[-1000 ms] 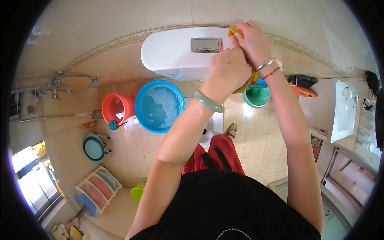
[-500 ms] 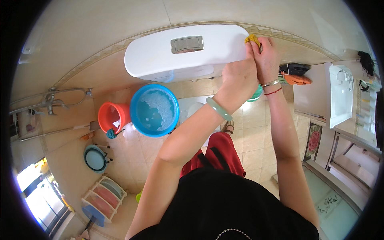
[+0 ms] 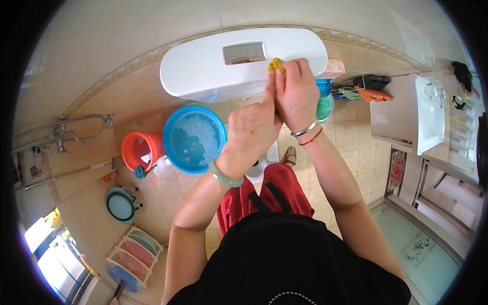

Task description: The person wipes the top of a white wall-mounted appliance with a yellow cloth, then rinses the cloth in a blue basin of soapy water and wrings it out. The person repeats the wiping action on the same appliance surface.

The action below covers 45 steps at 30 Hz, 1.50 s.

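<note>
A white toilet tank (image 3: pixel 203 68) stands against the tiled wall, with a metal flush button (image 3: pixel 245 53) on its lid. Bunched at the lid's front edge is a yellow cloth (image 3: pixel 276 64). My right hand (image 3: pixel 299 94) is closed on this cloth, fingers bent over it. My left hand (image 3: pixel 250 129), a green bangle at its wrist, comes in from the left and presses against the right. Its forefinger reaches up to the cloth; its other fingertips are partly hidden. Most of the cloth lies out of sight within the hands.
Left of the toilet stand a blue basin (image 3: pixel 166 140) of foamy water and an orange bucket (image 3: pixel 128 152). A pink tissue box (image 3: pixel 334 67) and a green-filled tub (image 3: pixel 325 108) are at the right. Farther right is a white sink (image 3: pixel 431 119); a rack (image 3: pixel 137 254) sits lower left.
Both hands have slid left with the cloth, from the lid's right end to its front edge right of the flush button. The tissue box and green-filled tub now show more.
</note>
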Each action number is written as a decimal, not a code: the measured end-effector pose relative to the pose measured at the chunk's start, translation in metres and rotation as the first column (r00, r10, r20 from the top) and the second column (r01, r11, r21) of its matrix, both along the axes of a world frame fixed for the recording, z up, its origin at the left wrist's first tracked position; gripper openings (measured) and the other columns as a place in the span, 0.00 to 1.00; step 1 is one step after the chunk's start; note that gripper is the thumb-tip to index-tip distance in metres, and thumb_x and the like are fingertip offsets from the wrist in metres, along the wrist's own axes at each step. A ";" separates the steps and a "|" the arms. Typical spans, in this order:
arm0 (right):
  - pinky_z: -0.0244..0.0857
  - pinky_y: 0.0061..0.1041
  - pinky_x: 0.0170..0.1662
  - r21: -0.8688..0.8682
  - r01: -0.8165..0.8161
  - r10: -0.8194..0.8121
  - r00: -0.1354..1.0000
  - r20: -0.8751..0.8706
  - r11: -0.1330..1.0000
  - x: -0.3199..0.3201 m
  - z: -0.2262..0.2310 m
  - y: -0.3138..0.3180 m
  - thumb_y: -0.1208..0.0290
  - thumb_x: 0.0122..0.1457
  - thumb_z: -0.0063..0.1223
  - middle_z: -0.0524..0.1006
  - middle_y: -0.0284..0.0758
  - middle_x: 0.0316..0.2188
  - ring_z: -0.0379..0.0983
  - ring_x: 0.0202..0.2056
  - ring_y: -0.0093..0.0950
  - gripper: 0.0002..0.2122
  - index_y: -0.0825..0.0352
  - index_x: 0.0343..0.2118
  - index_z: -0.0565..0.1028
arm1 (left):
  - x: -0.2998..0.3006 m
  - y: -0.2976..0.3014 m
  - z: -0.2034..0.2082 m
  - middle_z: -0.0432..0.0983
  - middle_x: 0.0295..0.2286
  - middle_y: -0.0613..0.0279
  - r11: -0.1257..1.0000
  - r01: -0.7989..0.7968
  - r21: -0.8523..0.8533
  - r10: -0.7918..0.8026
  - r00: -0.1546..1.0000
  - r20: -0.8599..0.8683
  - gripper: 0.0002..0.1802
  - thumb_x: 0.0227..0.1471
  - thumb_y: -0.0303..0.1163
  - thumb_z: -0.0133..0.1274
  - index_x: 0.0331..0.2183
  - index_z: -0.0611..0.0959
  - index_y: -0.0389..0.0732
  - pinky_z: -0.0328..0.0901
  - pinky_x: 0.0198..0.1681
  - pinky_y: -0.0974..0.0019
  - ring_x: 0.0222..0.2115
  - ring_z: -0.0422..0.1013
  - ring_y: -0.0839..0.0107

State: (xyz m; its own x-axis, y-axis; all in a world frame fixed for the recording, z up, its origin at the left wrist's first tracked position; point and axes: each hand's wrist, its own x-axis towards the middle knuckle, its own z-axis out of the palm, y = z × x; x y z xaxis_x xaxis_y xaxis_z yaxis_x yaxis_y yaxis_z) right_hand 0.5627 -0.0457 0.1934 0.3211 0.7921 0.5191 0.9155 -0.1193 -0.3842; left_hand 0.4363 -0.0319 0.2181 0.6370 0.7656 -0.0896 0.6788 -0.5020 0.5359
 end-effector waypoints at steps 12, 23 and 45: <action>0.70 0.29 0.25 -0.018 -0.207 0.207 0.978 0.000 0.978 -0.111 0.000 0.060 0.72 0.49 0.54 0.68 0.37 0.31 0.71 0.35 0.33 0.07 0.67 0.29 0.71 | -0.104 0.025 -0.008 0.75 0.17 0.53 0.962 -0.240 0.132 0.244 0.970 -0.017 0.47 0.46 0.32 0.58 0.65 0.56 0.39 0.65 0.19 0.59 0.16 0.73 0.57; 0.71 0.36 0.35 -0.015 -0.633 0.590 0.729 -0.347 0.774 -0.161 -0.002 0.058 0.74 0.52 0.50 0.73 0.36 0.32 0.73 0.38 0.37 0.06 0.65 0.34 0.74 | -0.160 0.008 -0.021 0.79 0.23 0.49 0.913 -0.404 -0.054 0.402 0.915 -0.035 0.25 0.49 0.37 0.57 0.48 0.73 0.40 0.69 0.27 0.51 0.25 0.76 0.48; 0.66 0.30 0.24 -0.406 -0.378 0.477 0.861 0.176 0.832 -0.068 0.042 0.045 0.71 0.51 0.53 0.75 0.28 0.23 0.76 0.28 0.31 0.15 0.52 0.43 0.75 | -0.081 0.013 0.014 0.77 0.20 0.44 0.905 -0.368 -0.215 0.390 0.919 0.067 0.45 0.48 0.33 0.53 0.63 0.54 0.30 0.69 0.25 0.53 0.21 0.75 0.47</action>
State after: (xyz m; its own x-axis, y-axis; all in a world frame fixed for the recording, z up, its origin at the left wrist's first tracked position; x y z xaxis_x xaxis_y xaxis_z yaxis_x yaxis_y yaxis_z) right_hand 0.4944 -0.0012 0.2356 -0.1991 0.9594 0.2000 0.9642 0.2283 -0.1352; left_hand 0.3552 -0.0185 0.2320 0.3160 0.9253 -0.2095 0.7312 -0.0968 0.6753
